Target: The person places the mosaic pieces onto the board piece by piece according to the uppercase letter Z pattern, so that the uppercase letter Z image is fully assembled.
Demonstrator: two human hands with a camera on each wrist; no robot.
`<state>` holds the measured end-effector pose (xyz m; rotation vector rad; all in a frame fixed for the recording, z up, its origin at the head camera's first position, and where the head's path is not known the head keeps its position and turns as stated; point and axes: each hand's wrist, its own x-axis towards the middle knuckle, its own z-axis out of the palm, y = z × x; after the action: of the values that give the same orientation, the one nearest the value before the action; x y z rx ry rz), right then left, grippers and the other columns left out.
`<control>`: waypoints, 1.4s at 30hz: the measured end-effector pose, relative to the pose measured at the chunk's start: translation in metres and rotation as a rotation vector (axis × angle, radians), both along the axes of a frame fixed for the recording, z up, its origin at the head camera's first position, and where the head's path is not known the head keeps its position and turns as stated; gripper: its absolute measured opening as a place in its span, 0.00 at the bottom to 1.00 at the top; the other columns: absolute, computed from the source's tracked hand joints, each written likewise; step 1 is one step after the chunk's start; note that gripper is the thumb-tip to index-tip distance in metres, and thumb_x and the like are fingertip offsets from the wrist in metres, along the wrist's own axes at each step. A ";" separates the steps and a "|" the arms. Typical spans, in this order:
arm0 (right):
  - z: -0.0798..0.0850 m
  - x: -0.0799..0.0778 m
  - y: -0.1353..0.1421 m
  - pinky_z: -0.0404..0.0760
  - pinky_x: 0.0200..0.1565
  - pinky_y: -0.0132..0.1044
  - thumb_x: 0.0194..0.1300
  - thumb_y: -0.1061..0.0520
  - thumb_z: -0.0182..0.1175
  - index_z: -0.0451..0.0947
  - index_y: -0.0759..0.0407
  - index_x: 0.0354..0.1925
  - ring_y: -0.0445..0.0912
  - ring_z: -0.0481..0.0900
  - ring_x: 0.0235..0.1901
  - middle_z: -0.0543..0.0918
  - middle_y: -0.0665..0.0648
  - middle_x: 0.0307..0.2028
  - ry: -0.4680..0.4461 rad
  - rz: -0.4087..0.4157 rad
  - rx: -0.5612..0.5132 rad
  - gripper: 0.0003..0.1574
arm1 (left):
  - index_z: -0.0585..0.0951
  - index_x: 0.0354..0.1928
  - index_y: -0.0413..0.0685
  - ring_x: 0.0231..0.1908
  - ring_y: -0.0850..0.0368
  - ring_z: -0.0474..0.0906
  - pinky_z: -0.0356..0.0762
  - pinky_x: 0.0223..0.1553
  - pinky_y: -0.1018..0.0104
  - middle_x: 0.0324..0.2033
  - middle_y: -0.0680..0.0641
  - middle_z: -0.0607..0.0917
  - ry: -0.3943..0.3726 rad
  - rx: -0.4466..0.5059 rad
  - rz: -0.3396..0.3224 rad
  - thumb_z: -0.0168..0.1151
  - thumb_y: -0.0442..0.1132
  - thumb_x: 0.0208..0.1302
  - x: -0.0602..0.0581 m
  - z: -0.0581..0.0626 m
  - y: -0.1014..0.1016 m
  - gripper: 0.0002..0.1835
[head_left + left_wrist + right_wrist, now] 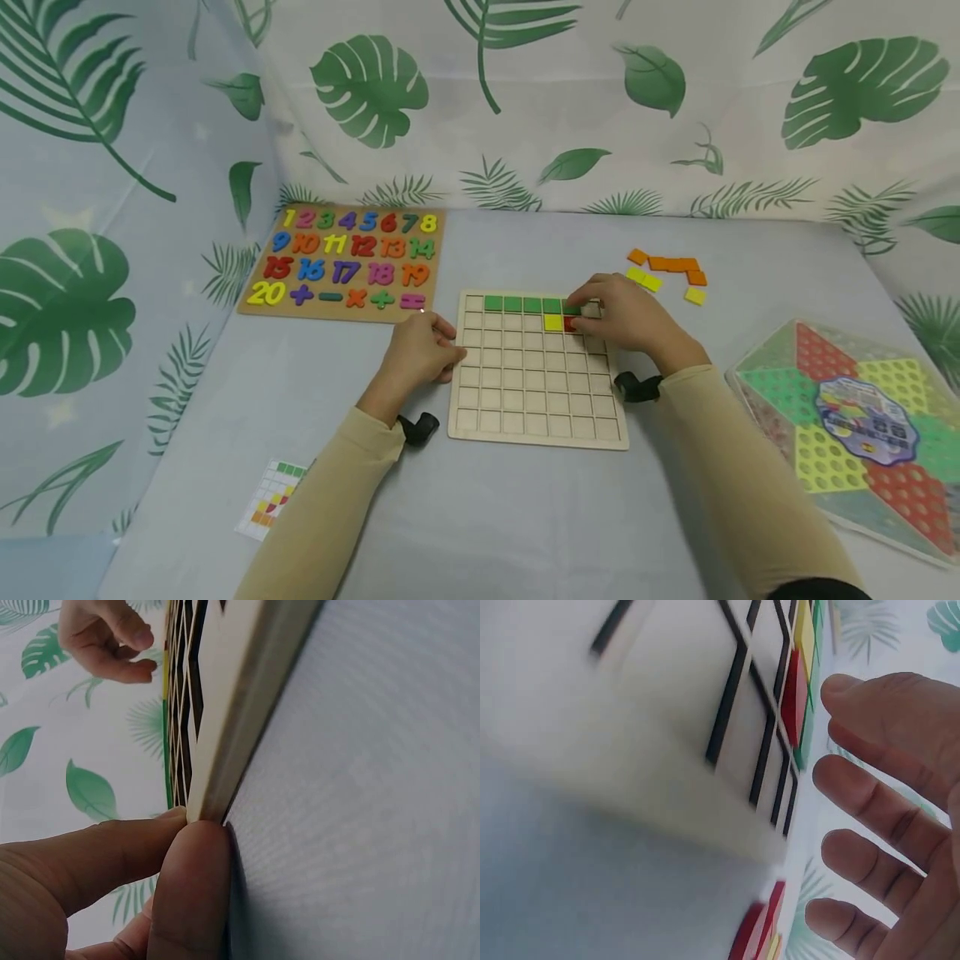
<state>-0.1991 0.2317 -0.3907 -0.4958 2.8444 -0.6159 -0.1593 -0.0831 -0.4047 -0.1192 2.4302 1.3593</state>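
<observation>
Wooden grid board (525, 443) lies on the desk (517, 517); our left hand (416, 350) pinches its edge, our right hand (626, 312) hovers above, fingers parted. Green tiles (513, 304), one yellow tile (552, 322) and one red tile (793, 705) are seated; we judge the loose orange tiles (673, 264) remain unplaced.

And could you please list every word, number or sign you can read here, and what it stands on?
"1 2 3 4 5 6 7 8": number board, top row
"9 10 11 12 13 14": second row
"15 16 17 18 19": third row
"20 + − × … =": bottom row; green sign unclear
Label on the star-patterned board: too blurred to read
</observation>
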 end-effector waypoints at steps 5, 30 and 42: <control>0.003 0.002 0.013 0.82 0.54 0.52 0.67 0.53 0.69 0.87 0.55 0.54 0.55 0.78 0.50 0.84 0.59 0.54 -0.015 -0.059 0.010 0.19 | 0.81 0.49 0.38 0.19 0.61 0.81 0.87 0.24 0.68 0.33 0.43 0.86 -0.002 -0.001 0.006 0.74 0.33 0.61 -0.001 0.001 -0.001 0.16; 0.001 0.005 0.058 0.82 0.53 0.59 0.68 0.55 0.66 0.84 0.61 0.55 0.58 0.77 0.50 0.85 0.65 0.49 -0.007 -0.184 0.121 0.19 | 0.81 0.48 0.38 0.19 0.61 0.81 0.87 0.23 0.69 0.33 0.44 0.85 0.002 -0.002 0.002 0.74 0.33 0.61 -0.003 0.000 0.000 0.16; -0.002 0.004 0.055 0.78 0.62 0.62 0.67 0.67 0.59 0.86 0.59 0.51 0.61 0.75 0.57 0.84 0.65 0.53 -0.006 -0.119 0.150 0.17 | 0.81 0.48 0.38 0.19 0.61 0.81 0.87 0.24 0.69 0.33 0.44 0.85 -0.001 -0.005 0.002 0.74 0.34 0.61 -0.001 0.001 0.001 0.16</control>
<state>-0.1952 0.2871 -0.3925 -0.3018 2.9017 -0.4179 -0.1602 -0.0825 -0.4041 -0.1232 2.4337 1.3540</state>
